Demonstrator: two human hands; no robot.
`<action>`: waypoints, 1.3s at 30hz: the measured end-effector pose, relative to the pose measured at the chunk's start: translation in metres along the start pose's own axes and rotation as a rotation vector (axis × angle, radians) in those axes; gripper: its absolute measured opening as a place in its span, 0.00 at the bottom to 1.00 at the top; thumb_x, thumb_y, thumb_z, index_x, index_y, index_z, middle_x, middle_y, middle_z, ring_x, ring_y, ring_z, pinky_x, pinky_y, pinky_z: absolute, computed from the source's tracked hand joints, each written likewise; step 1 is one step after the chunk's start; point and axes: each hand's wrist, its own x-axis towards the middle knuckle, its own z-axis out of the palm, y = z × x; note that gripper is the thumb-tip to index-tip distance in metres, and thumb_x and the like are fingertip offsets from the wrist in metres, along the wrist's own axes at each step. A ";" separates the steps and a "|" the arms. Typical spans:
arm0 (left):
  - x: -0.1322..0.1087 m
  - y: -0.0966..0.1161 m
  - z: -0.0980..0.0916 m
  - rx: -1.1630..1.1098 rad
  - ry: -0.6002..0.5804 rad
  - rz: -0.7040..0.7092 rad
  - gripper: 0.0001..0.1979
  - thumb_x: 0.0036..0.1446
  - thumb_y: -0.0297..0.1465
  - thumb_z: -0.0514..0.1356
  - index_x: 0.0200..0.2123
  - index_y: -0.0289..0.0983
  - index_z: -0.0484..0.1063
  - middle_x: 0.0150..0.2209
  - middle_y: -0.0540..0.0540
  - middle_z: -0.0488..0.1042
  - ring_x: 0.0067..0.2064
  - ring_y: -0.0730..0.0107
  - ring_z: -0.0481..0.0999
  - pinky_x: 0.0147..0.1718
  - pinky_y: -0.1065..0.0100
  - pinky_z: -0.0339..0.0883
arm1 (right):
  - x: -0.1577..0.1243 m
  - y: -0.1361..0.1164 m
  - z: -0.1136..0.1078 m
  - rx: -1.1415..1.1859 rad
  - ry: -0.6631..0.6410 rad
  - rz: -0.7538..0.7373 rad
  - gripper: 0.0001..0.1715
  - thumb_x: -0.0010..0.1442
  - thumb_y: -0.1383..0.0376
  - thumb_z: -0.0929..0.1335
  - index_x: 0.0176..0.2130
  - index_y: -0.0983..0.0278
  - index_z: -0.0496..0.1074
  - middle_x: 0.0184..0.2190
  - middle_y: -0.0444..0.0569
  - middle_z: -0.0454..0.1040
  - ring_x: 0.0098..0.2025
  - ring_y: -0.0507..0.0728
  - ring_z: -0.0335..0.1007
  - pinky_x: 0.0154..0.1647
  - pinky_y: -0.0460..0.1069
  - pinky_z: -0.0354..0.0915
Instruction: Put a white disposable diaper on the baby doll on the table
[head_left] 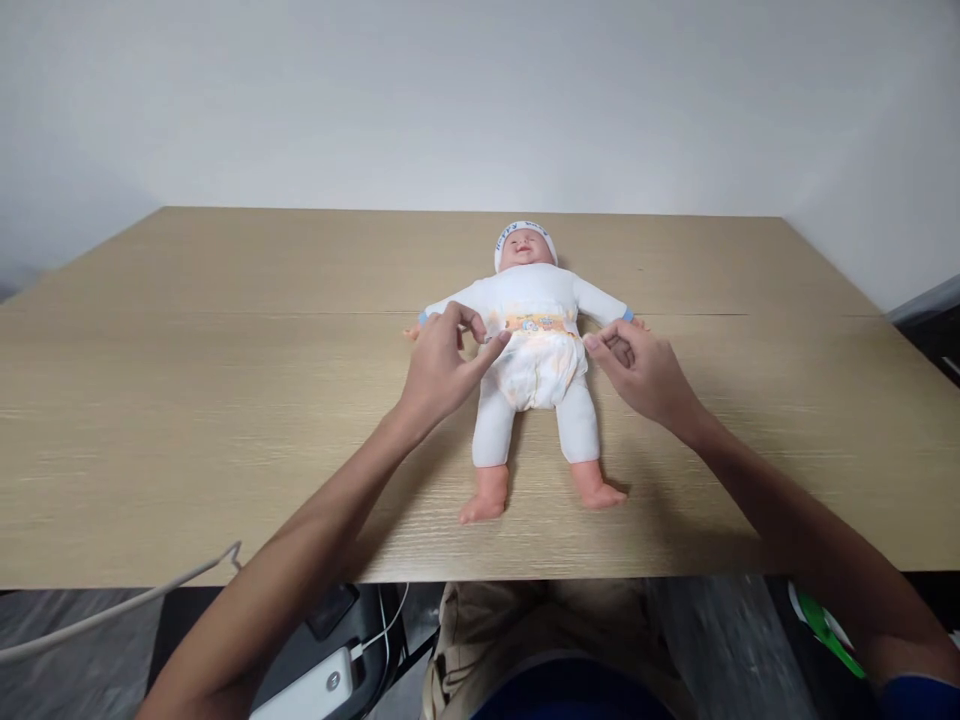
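Note:
A baby doll [534, 285] in a white bodysuit and a white printed cap lies on its back, its feet toward me. Around its hips is a white diaper [536, 370] with an orange cartoon band across the waist. My left hand [450, 360] is at the diaper's left edge, thumb stretched over the waist and index finger bent, with a gap between them. At the opposite edge, my right hand [641, 370] has its thumb tip close to the diaper and its fingers loosely curled. Whether either fingertip touches the diaper is hard to make out.
The doll rests on a wide wooden table [187, 400] with a pale wall behind. A white cable [135, 605] crosses the front left edge. Below it are a white power bank [311, 690] and a dark bag. A green and white object [829, 630] sits lower right.

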 end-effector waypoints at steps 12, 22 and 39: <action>0.033 -0.019 0.014 0.021 -0.160 0.014 0.17 0.71 0.41 0.59 0.30 0.42 0.63 0.29 0.50 0.70 0.33 0.64 0.66 0.37 0.61 0.58 | 0.057 0.007 0.041 0.003 -0.119 -0.110 0.26 0.72 0.47 0.70 0.31 0.56 0.59 0.25 0.40 0.65 0.29 0.55 0.61 0.35 0.53 0.58; 0.040 -0.023 0.014 -0.307 -0.216 -0.070 0.17 0.70 0.42 0.58 0.30 0.40 0.63 0.29 0.52 0.65 0.32 0.69 0.63 0.34 0.66 0.59 | 0.057 0.010 0.046 0.065 -0.150 -0.083 0.26 0.71 0.48 0.70 0.31 0.56 0.58 0.26 0.40 0.63 0.30 0.55 0.59 0.36 0.53 0.57; 0.029 -0.033 0.033 -0.297 -0.190 0.015 0.15 0.71 0.43 0.62 0.42 0.43 0.58 0.35 0.53 0.62 0.33 0.70 0.61 0.35 0.66 0.60 | 0.067 0.024 0.048 0.238 -0.250 0.009 0.35 0.76 0.35 0.59 0.30 0.57 0.59 0.28 0.42 0.65 0.35 0.56 0.63 0.40 0.53 0.61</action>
